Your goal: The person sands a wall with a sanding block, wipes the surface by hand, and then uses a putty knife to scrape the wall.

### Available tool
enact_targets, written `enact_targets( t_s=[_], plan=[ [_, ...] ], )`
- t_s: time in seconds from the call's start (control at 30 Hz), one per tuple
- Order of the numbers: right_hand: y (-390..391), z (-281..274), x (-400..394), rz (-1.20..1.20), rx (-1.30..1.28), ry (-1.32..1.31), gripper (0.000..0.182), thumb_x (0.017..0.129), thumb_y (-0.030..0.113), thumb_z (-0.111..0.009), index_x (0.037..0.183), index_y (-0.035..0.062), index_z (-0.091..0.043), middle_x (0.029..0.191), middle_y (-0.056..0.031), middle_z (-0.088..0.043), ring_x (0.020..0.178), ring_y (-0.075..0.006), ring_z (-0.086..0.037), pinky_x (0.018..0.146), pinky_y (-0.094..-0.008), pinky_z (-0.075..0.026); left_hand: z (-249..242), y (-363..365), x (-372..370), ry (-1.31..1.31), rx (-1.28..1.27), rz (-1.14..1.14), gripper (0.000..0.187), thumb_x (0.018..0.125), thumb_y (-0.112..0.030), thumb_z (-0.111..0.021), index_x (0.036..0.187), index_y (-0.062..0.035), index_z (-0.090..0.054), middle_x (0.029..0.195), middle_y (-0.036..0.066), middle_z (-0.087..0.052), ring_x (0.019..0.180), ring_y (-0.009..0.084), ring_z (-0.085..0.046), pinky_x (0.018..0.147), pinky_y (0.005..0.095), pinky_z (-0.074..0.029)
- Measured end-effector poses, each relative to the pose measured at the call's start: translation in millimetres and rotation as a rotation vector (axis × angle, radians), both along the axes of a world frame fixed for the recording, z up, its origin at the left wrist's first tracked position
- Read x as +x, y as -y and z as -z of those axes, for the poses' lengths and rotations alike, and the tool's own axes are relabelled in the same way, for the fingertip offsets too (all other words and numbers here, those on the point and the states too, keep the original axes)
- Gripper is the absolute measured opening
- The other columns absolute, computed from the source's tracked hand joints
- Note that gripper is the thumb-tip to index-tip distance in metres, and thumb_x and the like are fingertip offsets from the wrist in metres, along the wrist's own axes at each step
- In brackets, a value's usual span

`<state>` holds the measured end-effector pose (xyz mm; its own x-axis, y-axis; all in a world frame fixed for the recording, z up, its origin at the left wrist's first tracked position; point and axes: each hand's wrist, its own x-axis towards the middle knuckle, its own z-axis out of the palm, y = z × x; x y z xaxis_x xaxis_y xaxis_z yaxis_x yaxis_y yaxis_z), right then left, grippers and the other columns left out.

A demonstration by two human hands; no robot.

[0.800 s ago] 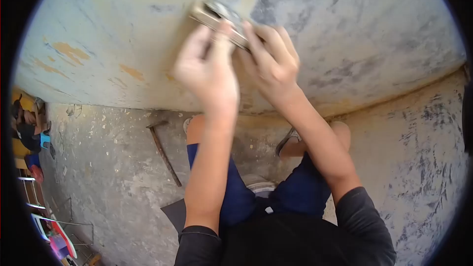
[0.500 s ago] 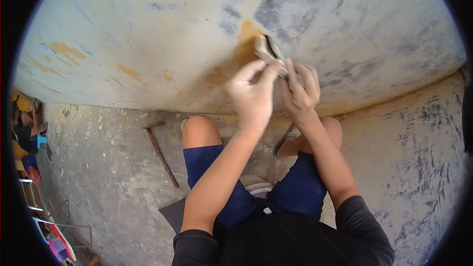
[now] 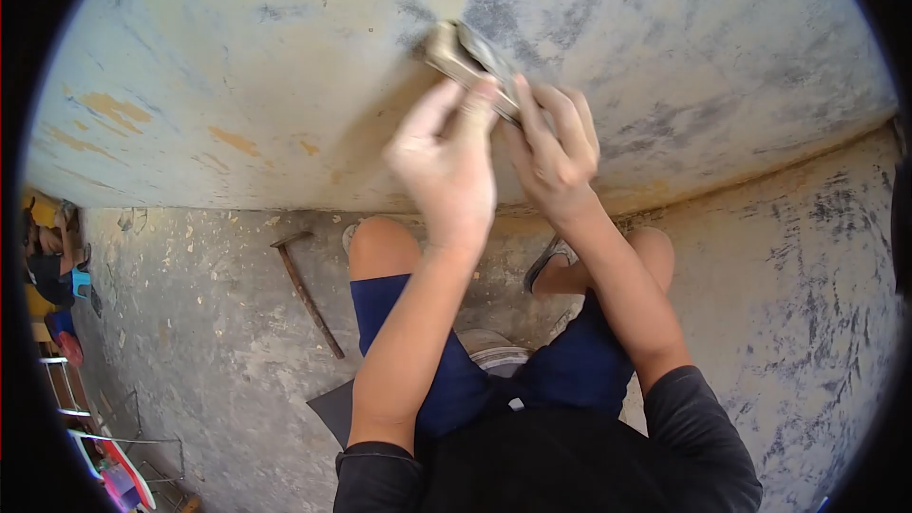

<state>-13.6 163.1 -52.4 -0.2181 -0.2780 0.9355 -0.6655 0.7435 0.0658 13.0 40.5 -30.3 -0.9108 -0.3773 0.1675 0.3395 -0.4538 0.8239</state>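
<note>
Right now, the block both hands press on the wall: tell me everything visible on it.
The sanding block is a small flat tan pad, rectangular, with a darker grey, worn-looking face; material unclear, likely paper wrapped on a block. It lies tilted, upper-left end higher, flat against the mottled grey-and-cream wall. The left hand grips its lower edge, thumb on it; the right hand lays its fingers over the right end, hiding that part.

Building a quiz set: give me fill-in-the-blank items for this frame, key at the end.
1. Both hands press a flat block against the ____.
2. The long-handled hammer lies on the ____.
3. The left hand and right hand grip the ____ tool.
Missing words: wall; floor; same
</note>
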Motion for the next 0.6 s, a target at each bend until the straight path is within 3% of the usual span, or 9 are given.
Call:
enact_targets(
  t_s=[0.07, 0.17, 0.3, 0.37, 0.43, 0.6],
  plan=[
    [-25.7, 17.7, 10.7, 0.049, 0.036, 0.030, 0.053, 0.064, -0.004, -0.081, 0.116, -0.0117, -0.072, 0.102, -0.0151, -0.064, 0.088, -0.0303, -0.066, 0.073, -0.0379, -0.057, 26.4, -22.3, 5.6, 0.042, -0.066, 0.064, 0.023, 0.097, -0.007, -0.078, 0.113, 0.0088, -0.075, 0.103, 0.009, -0.076, 0.091, 0.0121, -0.070, 0.081, 0.0267, -0.059],
    [-40.3, 25.5, 18.2, 0.119, 0.056, 0.115, 0.054, 0.064, -0.004, -0.081, 0.117, -0.0111, -0.073, 0.102, -0.0152, -0.065, 0.087, -0.0300, -0.067, 0.071, -0.0381, -0.057, 25.5, -33.0, 10.2, 0.097, -0.048, 0.077, 0.022, 0.094, -0.006, -0.081, 0.108, 0.0102, -0.075, 0.095, 0.007, -0.075, 0.087, 0.0101, -0.068, 0.077, 0.0231, -0.056],
    [5.6, -12.0, -7.8, 0.000, 0.053, -0.036, 0.052, 0.064, -0.002, -0.081, 0.114, -0.0121, -0.073, 0.102, -0.0152, -0.066, 0.084, -0.0286, -0.066, 0.069, -0.0371, -0.056, -9.0, 5.8, -2.8, -0.034, -0.139, -0.096, 0.023, 0.096, -0.007, -0.077, 0.116, 0.0054, -0.075, 0.106, 0.013, -0.076, 0.093, 0.0167, -0.072, 0.085, 0.0306, -0.062],
    [42.8, -38.4, -21.0, -0.081, 0.044, -0.064, 0.051, 0.066, -0.003, -0.080, 0.115, -0.0127, -0.071, 0.103, -0.0143, -0.065, 0.087, -0.0265, -0.065, 0.070, -0.0358, -0.056, -32.4, 37.4, -11.5, -0.109, 0.042, -0.113, 0.025, 0.098, -0.007, -0.075, 0.119, 0.0057, -0.073, 0.111, 0.014, -0.075, 0.098, 0.0193, -0.073, 0.087, 0.0326, -0.063],
    [57.3, -38.8, -26.0, -0.136, -0.052, -0.061, 0.051, 0.067, -0.006, -0.080, 0.117, -0.0070, -0.074, 0.103, -0.0131, -0.067, 0.083, -0.0277, -0.065, 0.069, -0.0370, -0.054, -42.7, 46.5, -11.8, -0.013, 0.041, -0.148, 0.024, 0.099, -0.008, -0.074, 0.119, 0.0052, -0.073, 0.112, 0.014, -0.075, 0.099, 0.0198, -0.073, 0.089, 0.0335, -0.062],
    [2.1, -8.4, 0.1, 0.024, 0.062, 0.007, 0.051, 0.066, -0.003, -0.081, 0.115, -0.0126, -0.072, 0.104, -0.0151, -0.065, 0.090, -0.0301, -0.067, 0.073, -0.0391, -0.058, -0.6, 0.9, 0.3, -0.017, 0.051, 0.013, 0.028, 0.099, -0.009, -0.075, 0.121, 0.0074, -0.072, 0.113, 0.014, -0.074, 0.100, 0.0184, -0.072, 0.088, 0.0332, -0.063]
  ],
)
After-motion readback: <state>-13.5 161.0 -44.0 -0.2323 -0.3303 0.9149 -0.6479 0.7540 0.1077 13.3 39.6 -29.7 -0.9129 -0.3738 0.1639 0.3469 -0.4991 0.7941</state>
